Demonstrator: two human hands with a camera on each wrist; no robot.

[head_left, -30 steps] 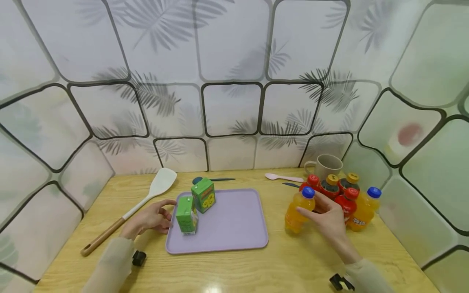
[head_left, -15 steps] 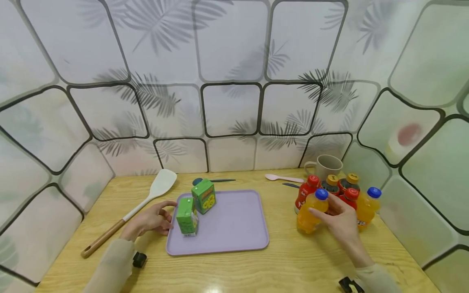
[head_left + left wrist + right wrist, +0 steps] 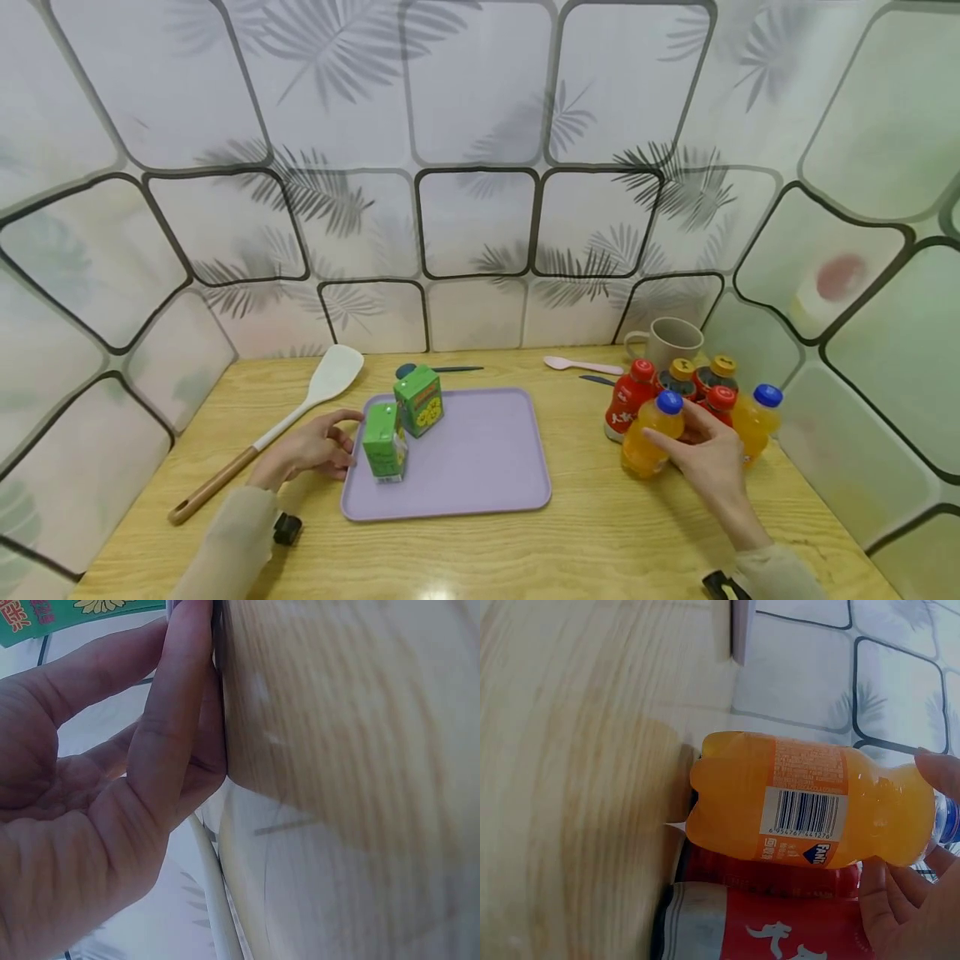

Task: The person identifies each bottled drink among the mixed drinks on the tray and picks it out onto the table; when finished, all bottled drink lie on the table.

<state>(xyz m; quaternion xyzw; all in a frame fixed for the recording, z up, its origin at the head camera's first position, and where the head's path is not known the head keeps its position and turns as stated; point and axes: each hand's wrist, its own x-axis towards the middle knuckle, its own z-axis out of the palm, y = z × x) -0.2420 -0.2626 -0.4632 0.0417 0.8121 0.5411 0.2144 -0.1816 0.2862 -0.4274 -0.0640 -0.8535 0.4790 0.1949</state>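
My right hand (image 3: 708,450) holds an upright orange soda bottle (image 3: 647,442) with a blue cap, thumb and fingers around its upper part. In the right wrist view the soda bottle (image 3: 780,802) shows a barcode and the letters FANTA; a red-labelled bottle (image 3: 795,922) lies close alongside. At the left, my left hand (image 3: 318,446) grips the left rim of a lilac tray (image 3: 480,467) with bent fingers. Two green drink cartons (image 3: 384,446) stand on the tray's left part. The left wrist view shows my left hand (image 3: 142,750) at the tray's edge, close over the wood.
Behind the right hand cluster a red bottle (image 3: 632,400), dark bottles with yellow caps (image 3: 677,379) and another orange bottle (image 3: 756,421). A mug (image 3: 672,342), pink spoon (image 3: 581,365) and dark utensil (image 3: 457,368) lie at the back. A long-handled spatula (image 3: 288,425) lies left.
My right hand has moved right with the orange soda bottle, bringing it in front of the bottle cluster and uncovering the red bottle behind. My left hand and the tray stay in place.
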